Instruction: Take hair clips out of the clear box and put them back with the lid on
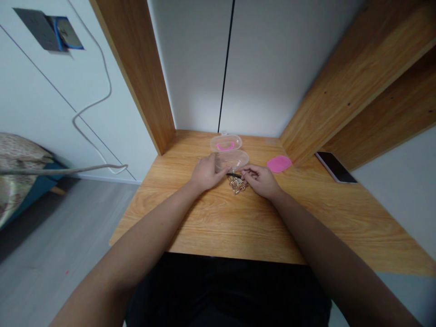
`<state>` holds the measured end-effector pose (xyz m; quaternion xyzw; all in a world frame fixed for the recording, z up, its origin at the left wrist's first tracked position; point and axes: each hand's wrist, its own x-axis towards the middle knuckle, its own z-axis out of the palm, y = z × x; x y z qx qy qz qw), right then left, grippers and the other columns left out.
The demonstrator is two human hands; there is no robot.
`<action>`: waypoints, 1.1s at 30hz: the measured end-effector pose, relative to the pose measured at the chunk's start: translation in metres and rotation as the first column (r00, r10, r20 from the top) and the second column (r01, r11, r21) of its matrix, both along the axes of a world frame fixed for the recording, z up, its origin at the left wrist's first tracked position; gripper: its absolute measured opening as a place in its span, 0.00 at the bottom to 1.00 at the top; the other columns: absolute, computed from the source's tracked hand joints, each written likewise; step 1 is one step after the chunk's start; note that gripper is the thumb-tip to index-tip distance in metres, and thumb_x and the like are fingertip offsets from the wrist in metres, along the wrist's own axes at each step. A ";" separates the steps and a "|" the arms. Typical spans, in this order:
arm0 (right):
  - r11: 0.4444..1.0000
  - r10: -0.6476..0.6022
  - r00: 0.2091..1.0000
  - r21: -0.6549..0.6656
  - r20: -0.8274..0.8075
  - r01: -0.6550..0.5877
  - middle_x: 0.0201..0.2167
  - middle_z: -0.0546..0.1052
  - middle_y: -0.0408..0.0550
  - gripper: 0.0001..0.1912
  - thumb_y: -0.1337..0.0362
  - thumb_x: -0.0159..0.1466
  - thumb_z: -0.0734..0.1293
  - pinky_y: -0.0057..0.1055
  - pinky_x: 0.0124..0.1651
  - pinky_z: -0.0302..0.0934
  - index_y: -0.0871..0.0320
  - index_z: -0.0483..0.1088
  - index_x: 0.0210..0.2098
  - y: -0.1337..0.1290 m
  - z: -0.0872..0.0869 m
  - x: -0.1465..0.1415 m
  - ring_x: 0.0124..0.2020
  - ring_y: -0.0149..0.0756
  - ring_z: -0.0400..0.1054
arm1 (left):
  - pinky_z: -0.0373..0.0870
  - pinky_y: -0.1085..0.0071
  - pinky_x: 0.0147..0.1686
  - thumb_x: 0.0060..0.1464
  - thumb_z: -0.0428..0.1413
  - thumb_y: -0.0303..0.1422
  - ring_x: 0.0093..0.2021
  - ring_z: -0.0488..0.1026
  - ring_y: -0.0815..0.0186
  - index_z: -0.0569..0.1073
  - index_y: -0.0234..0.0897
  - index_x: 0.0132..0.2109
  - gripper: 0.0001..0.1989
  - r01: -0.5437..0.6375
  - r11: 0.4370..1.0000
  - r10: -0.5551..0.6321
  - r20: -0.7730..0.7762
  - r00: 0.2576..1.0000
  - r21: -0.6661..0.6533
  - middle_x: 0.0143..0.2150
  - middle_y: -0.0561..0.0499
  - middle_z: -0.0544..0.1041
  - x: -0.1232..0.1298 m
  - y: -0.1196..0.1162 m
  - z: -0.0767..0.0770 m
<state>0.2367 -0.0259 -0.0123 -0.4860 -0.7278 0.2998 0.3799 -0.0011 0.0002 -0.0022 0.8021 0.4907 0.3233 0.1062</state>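
On the wooden table point(204, 218), the left hand point(206, 172) lies curled against the near edge of an open clear plastic case point(235, 160), though whether it grips the case cannot be told, while the right hand point(260, 180) pinches a thin black strip point(234, 175) with its fingertips point(245, 171). A heap of small gold-coloured metal pieces point(236, 185) sits just below the strip, between the hands. Farther right on the table lie a pink pad point(279, 164) and a smartphone point(335, 167).
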 end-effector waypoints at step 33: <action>0.985 -0.097 0.984 0.155 0.149 0.074 0.32 0.82 0.48 0.11 0.61 0.65 0.66 0.28 0.27 0.63 0.58 0.79 0.39 0.002 0.004 -0.001 0.24 0.32 0.69 | 0.72 0.57 0.45 0.61 0.52 0.55 0.47 0.79 0.48 0.68 0.32 0.57 0.31 -0.032 0.999 0.030 -0.056 0.998 -0.027 0.48 0.37 0.81 0.000 -0.002 0.003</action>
